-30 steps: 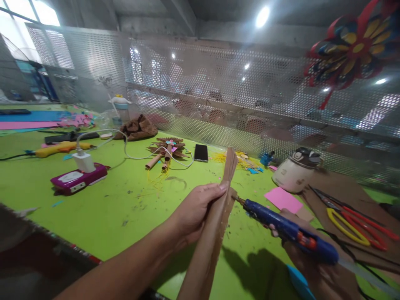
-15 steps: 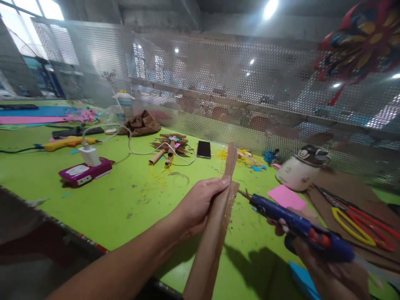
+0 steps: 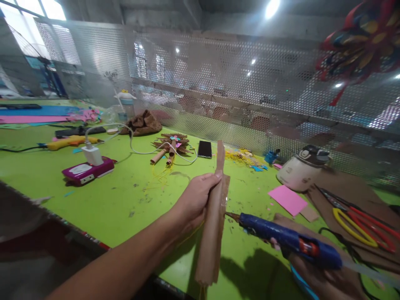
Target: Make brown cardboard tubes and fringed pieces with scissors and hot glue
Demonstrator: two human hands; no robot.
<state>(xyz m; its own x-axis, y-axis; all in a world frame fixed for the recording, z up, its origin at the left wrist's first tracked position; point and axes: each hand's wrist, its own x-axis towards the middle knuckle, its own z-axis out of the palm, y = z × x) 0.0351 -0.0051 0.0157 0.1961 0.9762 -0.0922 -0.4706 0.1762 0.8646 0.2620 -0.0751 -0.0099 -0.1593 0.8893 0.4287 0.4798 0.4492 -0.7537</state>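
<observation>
My left hand (image 3: 197, 199) is closed around a rolled brown paper tube (image 3: 210, 241), its thumb near the upper end. A narrow brown strip (image 3: 220, 156) sticks up beyond the thumb, and a flat paper flap with shiny spots runs along the tube's right side. In my right hand (image 3: 315, 266) is a blue glue gun (image 3: 278, 235), pointing left. Its nozzle tip is at the flap's right edge; whether it touches cannot be told. Yellow strands hang from the tube's lower end.
On the green table (image 3: 125, 200) are a purple power socket (image 3: 89, 171), a yellow glue gun (image 3: 70, 142), a phone (image 3: 205, 149), a brown paper flower (image 3: 173, 143), pink paper (image 3: 287, 200), scissors (image 3: 354, 227) and a white jug (image 3: 298, 171). A perforated metal screen (image 3: 200, 87) stands behind.
The tube has shifted slightly left and turned more upright, showing its lower end. The blue glue gun has moved left and down, its tip now lower along the flap.
</observation>
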